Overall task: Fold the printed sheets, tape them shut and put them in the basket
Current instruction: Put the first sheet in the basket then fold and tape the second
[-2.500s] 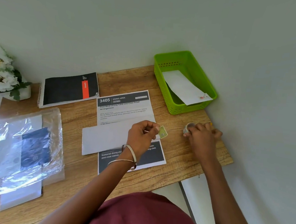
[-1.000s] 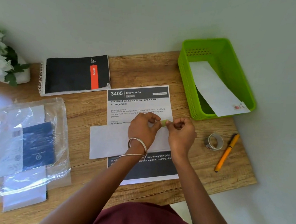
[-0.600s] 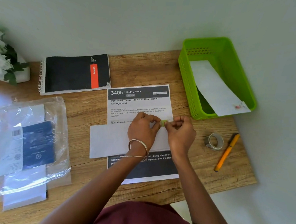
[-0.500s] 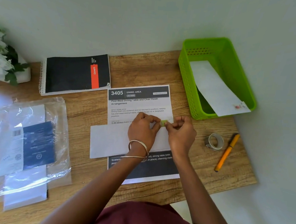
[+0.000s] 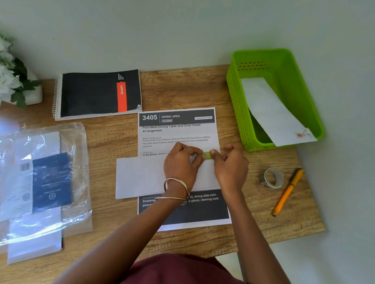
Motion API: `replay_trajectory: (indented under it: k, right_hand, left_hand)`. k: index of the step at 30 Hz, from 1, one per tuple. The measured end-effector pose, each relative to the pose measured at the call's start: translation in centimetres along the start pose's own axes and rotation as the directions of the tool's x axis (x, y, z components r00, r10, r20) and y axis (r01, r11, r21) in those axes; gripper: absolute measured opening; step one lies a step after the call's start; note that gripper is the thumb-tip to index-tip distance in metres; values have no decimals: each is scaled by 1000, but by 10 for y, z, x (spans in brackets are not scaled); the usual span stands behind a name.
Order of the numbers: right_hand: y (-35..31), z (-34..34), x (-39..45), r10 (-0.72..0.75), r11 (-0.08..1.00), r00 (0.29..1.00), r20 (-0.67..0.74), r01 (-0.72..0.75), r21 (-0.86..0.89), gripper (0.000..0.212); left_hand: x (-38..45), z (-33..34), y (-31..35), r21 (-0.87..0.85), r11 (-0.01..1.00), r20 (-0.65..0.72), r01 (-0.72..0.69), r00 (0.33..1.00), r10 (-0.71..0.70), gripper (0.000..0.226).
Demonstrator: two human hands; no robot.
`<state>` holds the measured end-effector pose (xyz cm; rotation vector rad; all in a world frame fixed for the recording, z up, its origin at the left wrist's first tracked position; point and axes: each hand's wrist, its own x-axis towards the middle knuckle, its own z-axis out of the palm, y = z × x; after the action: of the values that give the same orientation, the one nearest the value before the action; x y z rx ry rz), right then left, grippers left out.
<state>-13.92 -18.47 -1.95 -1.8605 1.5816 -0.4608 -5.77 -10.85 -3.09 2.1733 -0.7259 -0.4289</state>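
A folded white sheet [image 5: 142,176] lies across an unfolded printed sheet [image 5: 178,128] headed "3405 Dining Area" in the middle of the wooden desk. My left hand [image 5: 182,163] and my right hand [image 5: 230,164] meet over the folded sheet's upper edge. Between their fingertips they pinch a short greenish strip of tape [image 5: 207,154], one hand at each end. The green plastic basket [image 5: 236,101] stands at the back right, and a folded, taped sheet [image 5: 270,112] leans inside it. The tape roll [image 5: 271,178] rests on the desk to the right of my hands.
An orange pen [image 5: 286,193] lies beside the tape roll near the desk's right edge. A black spiral notebook [image 5: 96,93] sits at the back. A clear plastic bag [image 5: 35,184] with papers covers the left side. White flowers [image 5: 3,71] stand at the back left corner.
My right hand left the tape roll on the desk and came over to my left hand; both now hold the tape strip over the folded sheet. Over the last second they hardly moved.
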Motion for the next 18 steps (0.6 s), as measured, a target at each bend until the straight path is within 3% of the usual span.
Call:
replay_trajectory:
  k: [6,18]
  right_hand:
    - [6,-5,-1,-117,993,992,50,118,-11,37]
    - [-2,-6,-5,-117,980,991,60,125,-156,59]
  left_hand:
    - [-2,1,1,-4,1000,-17,-16,1000,16,14]
    - [-1,-2,-2,-42,998,-10,-52,999,52,14]
